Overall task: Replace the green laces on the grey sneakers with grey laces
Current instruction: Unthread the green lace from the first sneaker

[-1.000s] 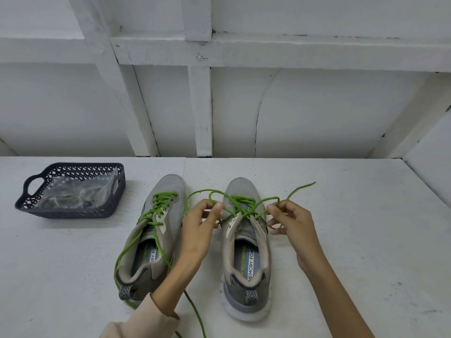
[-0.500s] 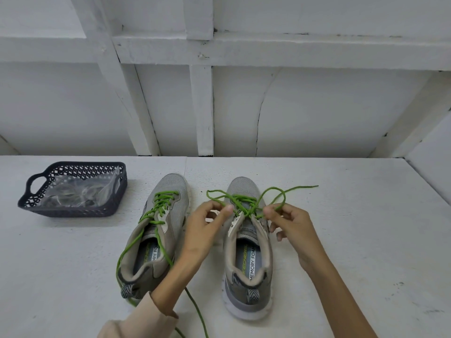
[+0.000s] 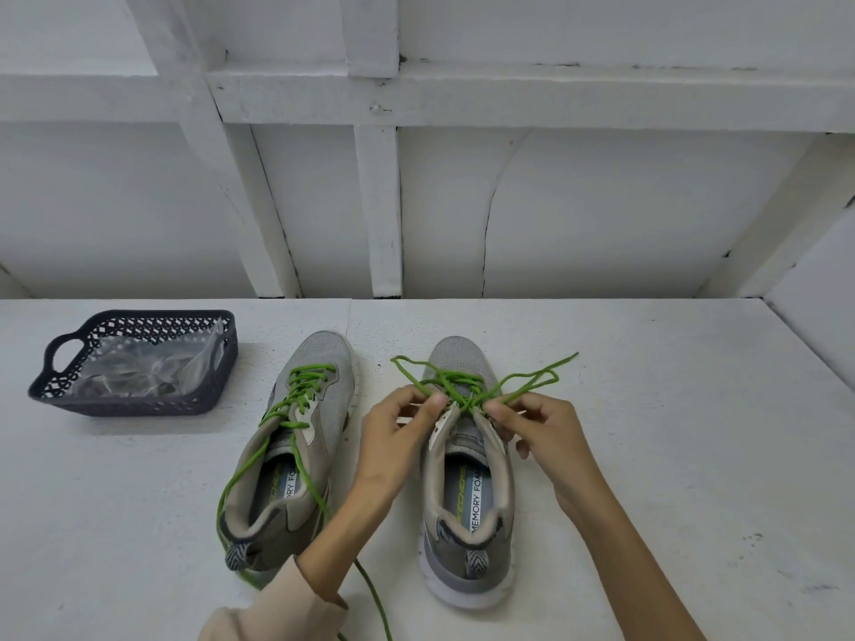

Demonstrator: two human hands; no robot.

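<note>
Stage: pulling the green out, by my read. Nothing grey is threaded yet.
Left hand: my left hand (image 3: 393, 441) has thumb and forefinger pinched on the green lace (image 3: 455, 386), right at the top eyelets of the right-side sneaker (image 3: 467, 497).
Right hand: my right hand (image 3: 543, 432) mirrors it, pinching the same lace on the other side of the tongue. The spare fingers are loosely curled.
How the shoe lies: it sits on the tabletop (image 3: 684, 455) between my forearms, heel toward me and toe away, so the long axis runs straight out from my body.
The bit that matters: the remaining crossings sit just past my fingertips toward the toe, and the loose ends fan out left and right beyond both hands. So I'd guess each hand draws outward on its own side, across the shoe's axis. Neither hand is nearer.
Other shoe: the left-side sneaker (image 3: 296, 455) sits just beside my left wrist, laced in green with tails trailing toward me.
Grey laces: probably in the plastic bag (image 3: 143, 367) in the basket (image 3: 139, 404), well off to the left. I can't make out the contents. The left hand is the closer one for that.
</note>
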